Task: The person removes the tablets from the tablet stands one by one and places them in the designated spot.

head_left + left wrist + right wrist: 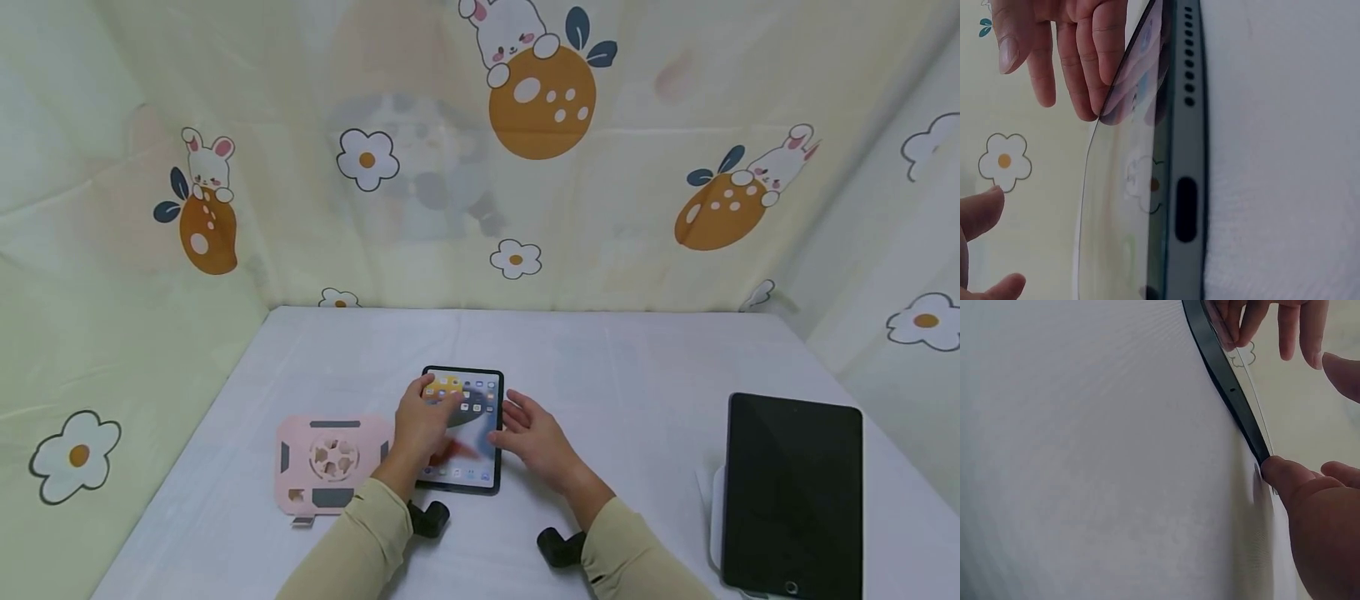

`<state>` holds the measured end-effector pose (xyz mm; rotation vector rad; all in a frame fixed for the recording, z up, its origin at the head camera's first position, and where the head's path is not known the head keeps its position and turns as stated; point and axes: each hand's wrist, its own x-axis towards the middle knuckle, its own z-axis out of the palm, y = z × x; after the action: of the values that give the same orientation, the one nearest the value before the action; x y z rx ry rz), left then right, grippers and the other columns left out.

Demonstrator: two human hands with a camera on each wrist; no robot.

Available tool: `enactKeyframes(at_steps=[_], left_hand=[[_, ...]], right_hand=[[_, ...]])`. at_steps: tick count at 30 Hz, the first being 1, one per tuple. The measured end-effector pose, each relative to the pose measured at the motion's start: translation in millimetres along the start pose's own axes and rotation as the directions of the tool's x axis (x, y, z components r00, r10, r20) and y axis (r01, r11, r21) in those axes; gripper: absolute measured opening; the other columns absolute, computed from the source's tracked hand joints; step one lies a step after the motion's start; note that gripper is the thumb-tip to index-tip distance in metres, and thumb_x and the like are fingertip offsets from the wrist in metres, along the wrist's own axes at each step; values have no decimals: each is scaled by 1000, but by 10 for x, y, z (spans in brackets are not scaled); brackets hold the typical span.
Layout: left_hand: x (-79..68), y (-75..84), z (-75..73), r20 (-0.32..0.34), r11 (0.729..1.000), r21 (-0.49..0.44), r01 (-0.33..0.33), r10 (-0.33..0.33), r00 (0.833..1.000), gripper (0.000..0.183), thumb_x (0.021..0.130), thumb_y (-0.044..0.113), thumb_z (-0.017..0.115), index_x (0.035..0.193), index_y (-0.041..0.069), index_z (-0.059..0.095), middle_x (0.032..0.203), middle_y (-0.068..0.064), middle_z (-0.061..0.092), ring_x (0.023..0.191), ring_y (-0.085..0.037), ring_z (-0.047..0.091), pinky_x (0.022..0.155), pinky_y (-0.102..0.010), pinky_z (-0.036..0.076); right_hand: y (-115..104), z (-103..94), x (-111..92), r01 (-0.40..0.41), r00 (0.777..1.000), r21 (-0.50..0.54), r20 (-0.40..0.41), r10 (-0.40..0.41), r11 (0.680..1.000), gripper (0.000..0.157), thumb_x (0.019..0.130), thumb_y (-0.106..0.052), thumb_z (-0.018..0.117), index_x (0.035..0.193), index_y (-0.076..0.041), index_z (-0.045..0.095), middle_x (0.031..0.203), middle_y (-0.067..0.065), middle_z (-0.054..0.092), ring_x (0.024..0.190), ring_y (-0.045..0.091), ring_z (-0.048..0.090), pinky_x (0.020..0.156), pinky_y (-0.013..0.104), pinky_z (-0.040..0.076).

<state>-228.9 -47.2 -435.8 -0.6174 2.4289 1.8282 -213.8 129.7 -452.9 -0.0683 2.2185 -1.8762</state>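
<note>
A tablet with a dark frame and a lit screen of app icons lies face up at the middle of the table. My left hand reaches over its left side, thumb and index finger spread above the upper screen. Beside the right edge is my right hand, its fingers loosely bent. In the right wrist view, the right thumb touches the tablet's edge. Speaker holes and a charging port mark the end facing the left wrist camera. The glossy screen mirrors fingers and a curtain flower.
Left of the tablet lies a pink tablet case with grey pads and a round cut-out centre, partly behind the left forearm. A second, dark-screened tablet rests on something white at the right. A patterned curtain borders the white table.
</note>
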Motion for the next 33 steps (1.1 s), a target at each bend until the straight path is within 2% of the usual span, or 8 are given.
enactKeyframes(at_steps=[5,8,11,14,19,25,31,33], left_hand=[[0,14,2,-42,997,-31,-76,75,996,67,92,25,74,151,14,43,145,-17,48,121,-33,53,104,-51,43],[-14,29,7,-50,987,-27,-156,155,987,66,90,23,75,149,14,46,147,-16,47,126,-32,50,107,-50,40],[-67,64,20,-37,979,-18,-203,202,979,64,90,23,76,147,18,48,151,-13,42,127,-33,48,106,-52,41],[-146,120,39,-7,979,-35,-200,199,980,62,89,26,77,146,24,50,154,-10,37,128,-36,47,97,-54,49],[-250,221,32,54,967,-53,-248,251,966,60,91,28,76,145,27,51,153,-13,39,130,-38,47,87,-52,55],[-357,304,5,143,966,-145,-214,235,962,58,90,23,77,143,30,53,146,-14,48,127,-39,51,58,-51,58],[-464,307,27,215,960,-166,-226,259,942,60,90,21,77,143,31,52,143,-9,53,120,-35,58,55,-48,57],[-502,311,41,233,955,-164,-248,282,931,62,89,22,78,144,32,51,142,-8,54,119,-33,59,64,-49,58]], right_hand=[[-12,-6,-18,22,1000,-5,-12,-22,1000,77,89,-8,74,152,2,32,153,23,40,139,36,41,105,44,40],[-32,-24,-51,33,999,-57,-31,-35,998,75,90,-13,74,152,0,35,156,19,37,141,35,38,106,47,39],[-81,-64,-106,51,997,-105,-46,-56,993,73,90,-17,74,152,-3,37,157,16,36,141,34,38,106,50,40],[-148,-133,-163,87,995,-107,-44,-92,990,70,92,-17,73,151,-4,39,157,16,37,140,34,40,105,51,41],[-262,-304,-277,124,991,-145,-38,-131,982,69,93,-23,72,151,-9,39,157,13,36,139,34,41,105,52,42],[-321,-504,-441,144,988,-166,-22,-150,975,72,93,-26,73,152,-10,37,159,12,33,144,32,34,108,47,39],[-375,-713,-662,225,972,-167,-30,-233,960,70,93,-20,74,151,-4,38,158,14,35,146,32,29,107,36,36],[-419,-794,-747,255,964,-162,-35,-263,953,68,93,-17,73,150,-3,39,157,14,37,145,31,31,105,30,39]])
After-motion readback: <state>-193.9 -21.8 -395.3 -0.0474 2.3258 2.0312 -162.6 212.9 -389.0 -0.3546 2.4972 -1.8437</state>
